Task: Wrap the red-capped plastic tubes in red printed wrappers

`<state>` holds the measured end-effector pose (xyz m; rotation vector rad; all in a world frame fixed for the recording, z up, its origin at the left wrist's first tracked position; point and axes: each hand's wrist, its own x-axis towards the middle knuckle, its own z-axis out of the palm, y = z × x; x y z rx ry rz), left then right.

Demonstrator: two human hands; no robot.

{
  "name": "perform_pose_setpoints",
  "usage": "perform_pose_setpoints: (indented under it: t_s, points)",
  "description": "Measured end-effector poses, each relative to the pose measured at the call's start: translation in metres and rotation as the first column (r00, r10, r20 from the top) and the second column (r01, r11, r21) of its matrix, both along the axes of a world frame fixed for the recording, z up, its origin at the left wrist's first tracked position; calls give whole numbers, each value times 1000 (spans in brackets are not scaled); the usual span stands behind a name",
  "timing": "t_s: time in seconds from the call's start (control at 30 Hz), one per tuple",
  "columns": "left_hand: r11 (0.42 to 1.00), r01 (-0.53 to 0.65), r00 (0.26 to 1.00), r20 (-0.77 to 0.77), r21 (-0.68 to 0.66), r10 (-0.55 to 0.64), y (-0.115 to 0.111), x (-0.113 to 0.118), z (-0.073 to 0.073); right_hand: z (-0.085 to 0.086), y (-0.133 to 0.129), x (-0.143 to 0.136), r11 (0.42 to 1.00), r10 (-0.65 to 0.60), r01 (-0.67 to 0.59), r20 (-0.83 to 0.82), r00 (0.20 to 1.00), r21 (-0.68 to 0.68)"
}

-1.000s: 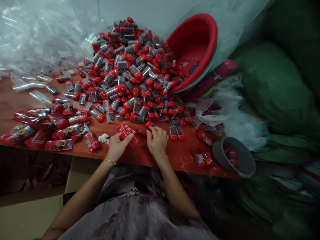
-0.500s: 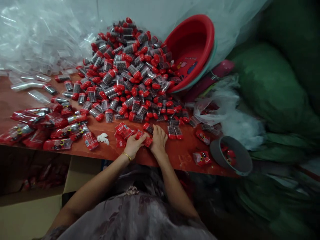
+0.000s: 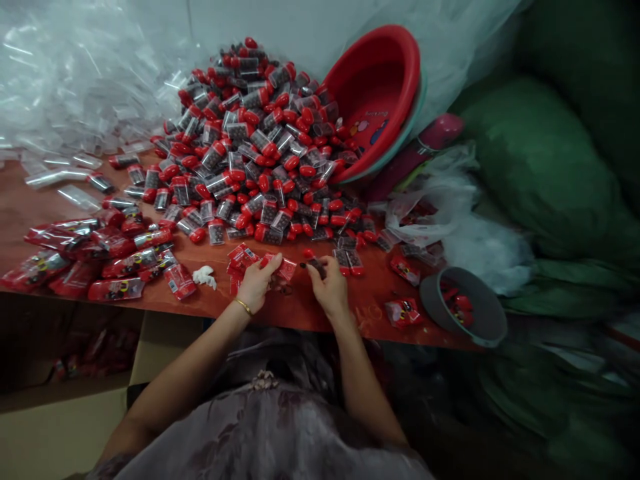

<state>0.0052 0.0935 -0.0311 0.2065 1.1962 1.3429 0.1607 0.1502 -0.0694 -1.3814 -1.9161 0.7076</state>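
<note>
My left hand (image 3: 256,285), with a gold bangle at the wrist, pinches a small red printed packet (image 3: 286,268) near the table's front edge. Beside it on the table lie several flat red packets (image 3: 242,256). Just to the right, my right hand (image 3: 330,287) is closed on a small clear container with a red cap (image 3: 311,255), its dark end pointing toward the packet. The hands are apart. A large heap of similar red-capped containers (image 3: 260,143) rises behind them, and a few stand just right of my right hand.
Filled red bags (image 3: 120,257) and white crumpled tissue (image 3: 205,276) lie left. Clear empty tubes (image 3: 90,100) are piled at back left. A red basin (image 3: 400,80) leans behind the heap. A grey bowl (image 3: 480,310) stands at the right edge near green sacks (image 3: 550,173).
My hands have moved apart: the right one drew away to the right with a red-capped container in it. My left hand shifted slightly left and still holds the packet.
</note>
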Motion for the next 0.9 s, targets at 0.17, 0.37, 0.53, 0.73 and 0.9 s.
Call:
perform_pose_setpoints:
  t_s: [0.17,0.37,0.53,0.73,0.9]
  points:
    - [994,92,981,178,-54,-81,2,-8,3,12,-30,26,986,167,-164,-239,957,29]
    - [976,217,968,136,-25,-212,-5,-7,6,37,-44,32,840,387,-384,73,919,382]
    - [963,267,962,61,16,-268,-9,-11,8,41,-44,32,781,438,-455,144,887,427]
    - [962,274,960,-56,11,-273,-11,-13,10,41,-46,31,783,450,-484,180,875,391]
    - [969,246,961,-132,11,-243,-12,-11,11,39,-47,30,792,434,-471,184,882,389]
